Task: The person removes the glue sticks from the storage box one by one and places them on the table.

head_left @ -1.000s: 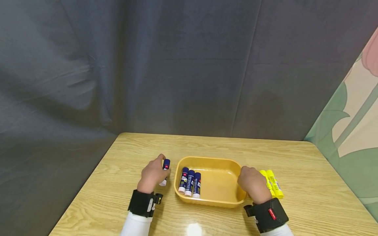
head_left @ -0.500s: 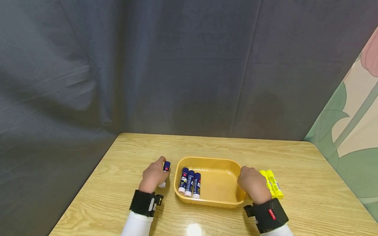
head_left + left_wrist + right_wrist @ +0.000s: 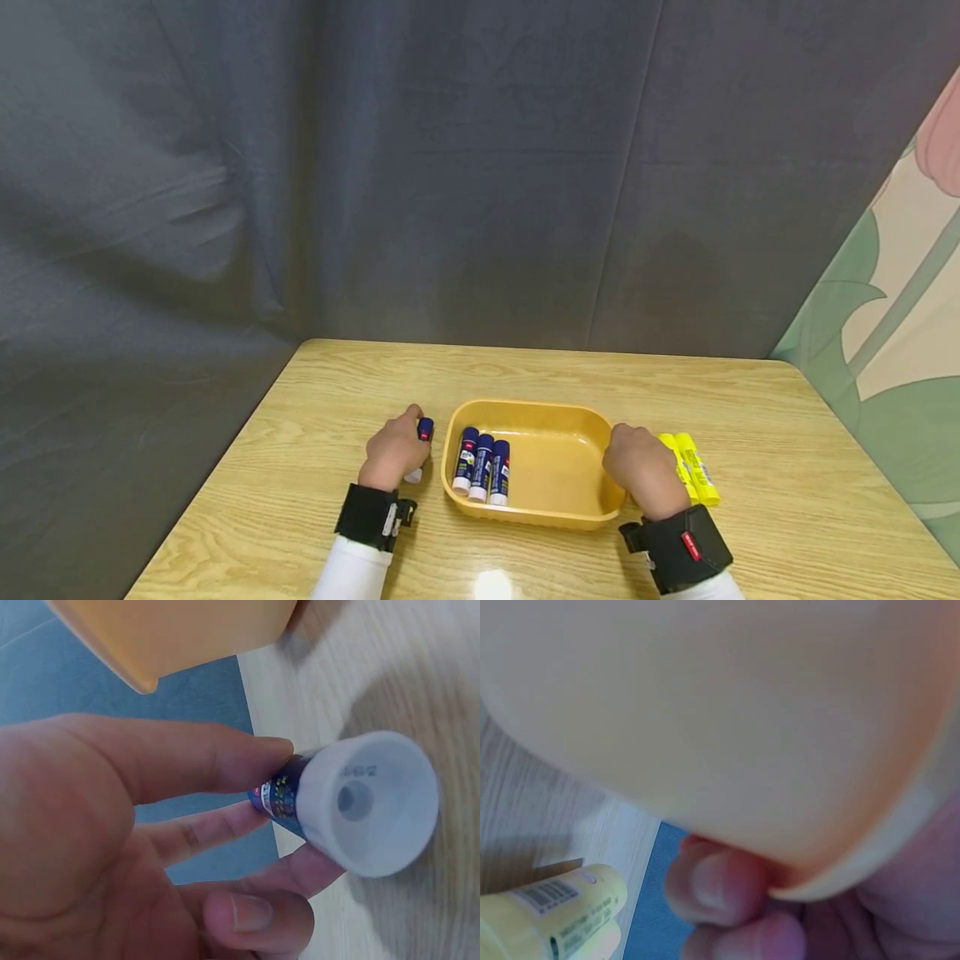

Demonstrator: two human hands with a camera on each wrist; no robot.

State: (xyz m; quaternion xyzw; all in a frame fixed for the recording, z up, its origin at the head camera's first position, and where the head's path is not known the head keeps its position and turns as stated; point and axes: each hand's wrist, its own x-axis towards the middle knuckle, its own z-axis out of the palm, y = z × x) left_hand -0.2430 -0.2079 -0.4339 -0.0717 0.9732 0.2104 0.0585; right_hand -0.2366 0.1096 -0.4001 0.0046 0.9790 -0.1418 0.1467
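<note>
Between thumb and fingers, my left hand (image 3: 393,452) pinches a dark blue glue stick (image 3: 281,796) with a white base, just left of the yellow-orange tray (image 3: 555,518). In the left wrist view the white base (image 3: 405,806) faces the camera. My right hand (image 3: 643,467) grips the tray's right rim; in the right wrist view its curled fingers (image 3: 724,881) sit under that rim. Inside the tray, three blue glue sticks (image 3: 482,468) with white bases lie side by side at the left end.
Right of the right hand, two yellow glue sticks (image 3: 697,471) lie side by side on the wooden table (image 3: 795,450). A dark grey curtain (image 3: 480,183) hangs behind the table, and a floral-patterned surface (image 3: 900,333) borders its right side.
The left hand and its blue glue stick have shifted slightly toward the person and to the right. The right hand and tray have stayed in place.
</note>
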